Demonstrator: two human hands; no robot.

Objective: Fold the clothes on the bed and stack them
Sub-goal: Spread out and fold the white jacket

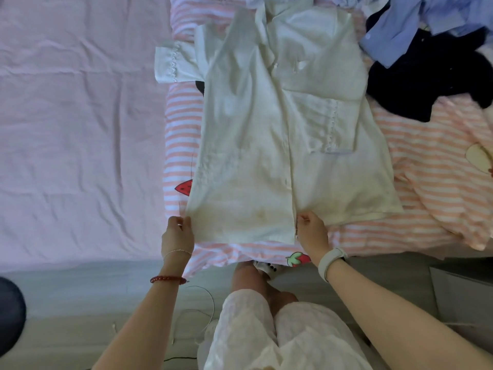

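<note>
The person's pale patterned shorts point(256, 329) are filling the bottom of the view, nearest the camera, with both bare forearms reaching forward from either side toward the white shirt point(269, 134).

The white shirt is lying face up and spread flat on the pink-and-white striped blanket point(416, 220), collar at the far end and hem at the near end. One sleeve is lying folded across the right half of the shirt's front; the other sleeve is sticking out past the shirt's left edge, its lace-trimmed cuff resting on the blanket.

The left hand point(177, 236) is pinching the shirt's near left hem corner between thumb and curled fingers. A thin chain and a red bead bracelet point(168, 279) are sitting on that wrist. The right hand point(312, 231) is pinching the hem near the shirt's button placket, roughly at the middle of the near edge, fingers curled on the cloth. A pale wristband point(330, 263) is wrapping that wrist.

Beyond the shirt's right shoulder, a light blue shirt point(416, 25) is lying crumpled over a dark navy garment point(426, 78). To the left of the shirt, past the striped blanket, a plain pink sheet point(80, 124) is covering the bed.
</note>
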